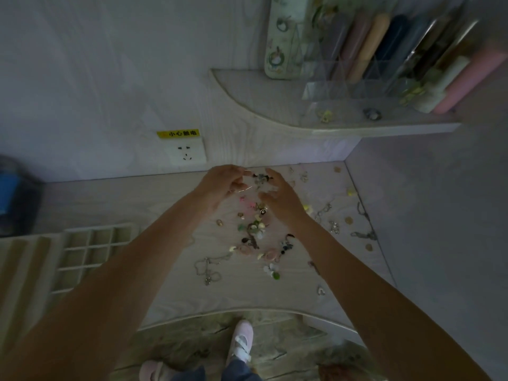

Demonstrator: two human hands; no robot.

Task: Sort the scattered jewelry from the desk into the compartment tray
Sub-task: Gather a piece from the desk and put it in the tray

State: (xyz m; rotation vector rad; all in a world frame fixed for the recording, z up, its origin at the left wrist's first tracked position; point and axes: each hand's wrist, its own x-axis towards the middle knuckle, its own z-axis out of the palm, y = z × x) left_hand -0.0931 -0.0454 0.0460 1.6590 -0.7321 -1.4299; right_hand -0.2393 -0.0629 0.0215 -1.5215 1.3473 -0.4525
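Scattered jewelry (254, 229) lies across the pale wooden desk (170, 204): beaded bracelets, small earrings, a silver chain necklace (209, 266) and more chains at the right. The beige compartment tray (82, 251) sits at the desk's left edge, its visible cells empty. My left hand (222, 182) is raised at the far side of the pile, its fingers curled and pinching a thin silver wire-like piece (246, 189). My right hand (283, 196) hovers beside it with fingers spread and loosely bent, holding nothing that I can make out.
A wall socket (188, 154) with a yellow label is behind the desk. A curved shelf (275, 116) above holds a clear organiser (357, 86) with tubes and trinkets. A dark blue object (11, 193) stands at far left. My slippered feet (242, 342) show below the desk edge.
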